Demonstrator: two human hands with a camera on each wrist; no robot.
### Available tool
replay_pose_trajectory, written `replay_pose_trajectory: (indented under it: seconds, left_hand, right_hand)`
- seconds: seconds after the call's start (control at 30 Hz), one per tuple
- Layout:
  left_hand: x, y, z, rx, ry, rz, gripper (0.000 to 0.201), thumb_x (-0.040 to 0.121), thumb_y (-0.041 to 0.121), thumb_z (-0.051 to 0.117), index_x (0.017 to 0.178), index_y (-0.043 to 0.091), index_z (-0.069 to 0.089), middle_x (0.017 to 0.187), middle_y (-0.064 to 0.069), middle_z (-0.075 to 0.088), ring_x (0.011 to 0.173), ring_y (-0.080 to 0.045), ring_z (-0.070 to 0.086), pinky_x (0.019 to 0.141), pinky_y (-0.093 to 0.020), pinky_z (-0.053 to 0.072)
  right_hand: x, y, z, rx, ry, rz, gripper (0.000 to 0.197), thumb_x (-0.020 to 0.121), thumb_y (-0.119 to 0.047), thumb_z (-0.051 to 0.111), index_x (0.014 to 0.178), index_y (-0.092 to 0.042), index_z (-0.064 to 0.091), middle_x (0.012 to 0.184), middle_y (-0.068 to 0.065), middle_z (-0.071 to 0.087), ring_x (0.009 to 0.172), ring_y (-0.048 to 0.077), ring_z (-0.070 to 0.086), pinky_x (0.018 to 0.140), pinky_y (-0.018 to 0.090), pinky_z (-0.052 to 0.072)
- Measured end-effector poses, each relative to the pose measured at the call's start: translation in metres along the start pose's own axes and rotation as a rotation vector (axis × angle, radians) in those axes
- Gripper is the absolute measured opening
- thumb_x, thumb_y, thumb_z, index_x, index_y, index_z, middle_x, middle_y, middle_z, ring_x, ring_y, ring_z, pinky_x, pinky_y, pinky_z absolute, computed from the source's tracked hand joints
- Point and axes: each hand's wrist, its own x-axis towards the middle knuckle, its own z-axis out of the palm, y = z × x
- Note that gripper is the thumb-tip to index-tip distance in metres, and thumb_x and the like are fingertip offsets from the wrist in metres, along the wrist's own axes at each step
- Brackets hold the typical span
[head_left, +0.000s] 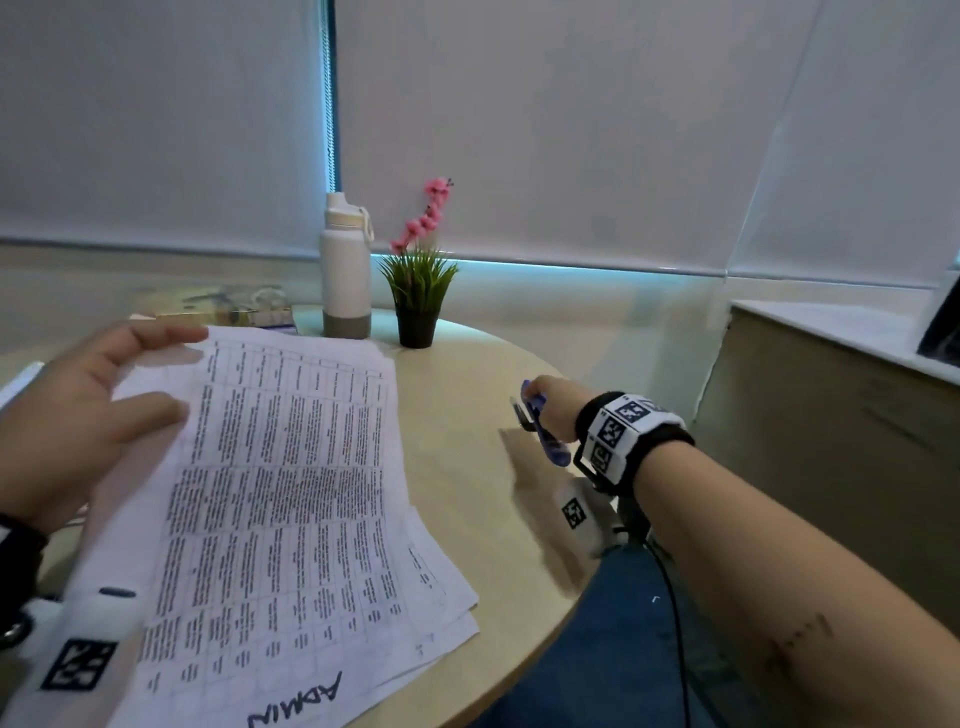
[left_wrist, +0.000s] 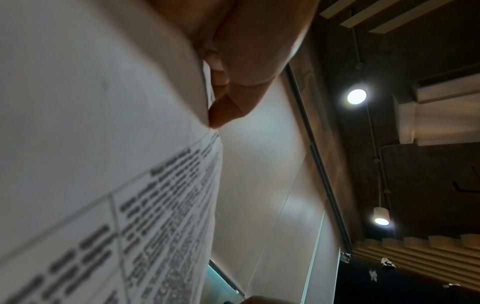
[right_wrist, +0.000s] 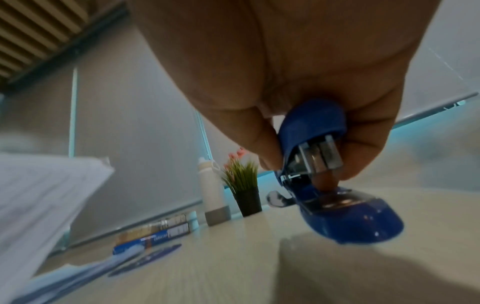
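Note:
A stack of printed sheets (head_left: 291, 493) with tables of small text lies tilted over the round table (head_left: 483, 426); "ADMIN" is handwritten at its near edge. My left hand (head_left: 98, 410) holds the stack's far left corner, thumb on top and fingers behind; the left wrist view shows the paper (left_wrist: 103, 144) pinched against a fingertip (left_wrist: 223, 115). To the right, my right hand (head_left: 550, 400) grips a blue stapler (head_left: 543, 431) just above the tabletop. In the right wrist view the stapler (right_wrist: 335, 185) hangs with its top and base apart, its metal magazine showing.
At the back of the table stand a white bottle (head_left: 345, 270) and a small potted plant with pink flowers (head_left: 418, 291). Flat boxes (head_left: 234, 306) lie left of the bottle. A cabinet (head_left: 831, 415) stands to the right, and blinds cover the windows behind.

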Motion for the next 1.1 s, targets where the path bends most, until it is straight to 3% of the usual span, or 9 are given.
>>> replay_pose_trajectory:
  seconds: [0.07, 0.27, 0.37, 0.53, 0.63, 0.77, 0.83, 0.97, 1.1]
  left_hand:
    - [-0.004, 0.007, 0.010, 0.003, -0.019, 0.017, 0.061, 0.079, -0.022, 0.052, 0.099, 0.034, 0.062, 0.090, 0.022, 0.069, 0.074, 0.011, 0.064, 0.062, -0.005, 0.050]
    - [-0.003, 0.017, 0.010, -0.067, 0.067, 0.015, 0.077, 0.079, -0.022, 0.055, 0.121, 0.042, 0.043, 0.104, -0.003, 0.063, 0.073, -0.002, 0.069, 0.060, -0.023, 0.058]
    - [0.000, 0.023, 0.016, -0.094, 0.063, 0.001, 0.078, 0.080, -0.019, 0.057, 0.130, 0.037, 0.035, 0.104, -0.013, 0.067, 0.077, -0.011, 0.071, 0.063, -0.031, 0.060]
    - [0.008, 0.043, 0.033, -0.142, -0.097, 0.026, 0.073, 0.080, -0.020, 0.055, 0.135, 0.025, 0.039, 0.080, 0.004, 0.076, 0.068, -0.009, 0.071, 0.055, -0.024, 0.057]
    - [0.007, 0.061, 0.048, -0.128, -0.215, 0.079, 0.072, 0.072, -0.014, 0.067, 0.124, 0.031, 0.048, 0.086, -0.001, 0.076, 0.073, -0.013, 0.072, 0.059, -0.025, 0.057]
    - [0.005, 0.077, 0.063, -0.053, -0.235, 0.209, 0.064, 0.083, -0.010, 0.062, 0.125, 0.035, 0.047, 0.091, -0.003, 0.074, 0.082, -0.014, 0.072, 0.067, -0.026, 0.056]
    - [0.002, 0.076, 0.064, 0.126, -0.097, 0.364, 0.058, 0.081, 0.006, 0.065, 0.126, 0.037, 0.046, 0.102, 0.007, 0.068, 0.097, -0.003, 0.064, 0.082, -0.018, 0.048]
    - [-0.010, 0.061, 0.052, 0.339, 0.167, 0.493, 0.042, 0.074, 0.025, 0.065, 0.112, 0.037, 0.055, 0.110, 0.008, 0.055, 0.103, 0.005, 0.052, 0.087, -0.003, 0.034]
    - [-0.015, 0.052, 0.053, 0.186, -0.113, 0.223, 0.022, 0.075, 0.039, 0.065, 0.081, 0.019, 0.069, 0.075, 0.002, 0.067, 0.062, -0.007, 0.059, 0.061, -0.020, 0.045]
  right_hand:
    - [0.006, -0.002, 0.011, -0.055, -0.053, 0.005, 0.044, 0.089, -0.008, 0.051, 0.133, -0.015, 0.049, 0.135, 0.010, 0.051, 0.124, 0.025, 0.049, 0.089, 0.023, 0.038]
    - [0.013, -0.010, 0.022, -0.145, -0.130, -0.002, 0.026, 0.089, -0.007, 0.049, 0.111, -0.011, 0.062, 0.111, 0.011, 0.061, 0.098, 0.026, 0.057, 0.067, 0.018, 0.036]
    - [0.000, -0.024, 0.007, -0.088, 0.013, -0.039, 0.035, 0.093, -0.030, 0.052, 0.126, -0.018, 0.054, 0.125, 0.007, 0.058, 0.115, 0.025, 0.053, 0.089, 0.026, 0.039]
    - [-0.057, -0.079, -0.040, 0.348, 0.388, -0.469, 0.053, 0.086, -0.044, 0.060, 0.132, -0.020, 0.047, 0.132, -0.003, 0.051, 0.121, 0.010, 0.047, 0.093, 0.022, 0.033]
    - [-0.088, -0.114, -0.058, 0.292, 0.266, -0.690, 0.069, 0.070, -0.042, 0.076, 0.130, -0.025, 0.047, 0.125, -0.010, 0.055, 0.114, 0.003, 0.050, 0.094, 0.019, 0.037]
    - [-0.090, -0.128, -0.060, 0.197, 0.000, -0.651, 0.018, 0.076, -0.018, 0.075, 0.088, -0.027, 0.063, 0.081, -0.014, 0.067, 0.070, -0.005, 0.063, 0.070, 0.018, 0.048]
    - [-0.087, -0.121, -0.056, 0.267, 0.076, -0.606, 0.022, 0.080, -0.010, 0.069, 0.070, -0.028, 0.061, 0.072, -0.015, 0.065, 0.063, -0.002, 0.061, 0.071, 0.025, 0.050]
    - [-0.083, -0.094, -0.043, 0.733, 0.382, -0.485, 0.017, 0.086, -0.003, 0.058, 0.096, -0.011, 0.068, 0.083, -0.004, 0.072, 0.075, 0.008, 0.068, 0.074, 0.028, 0.057]
    - [-0.096, -0.083, -0.024, 1.476, 0.384, -0.479, 0.025, 0.093, 0.002, 0.045, 0.114, -0.003, 0.059, 0.087, -0.001, 0.075, 0.078, 0.011, 0.071, 0.059, 0.018, 0.054]
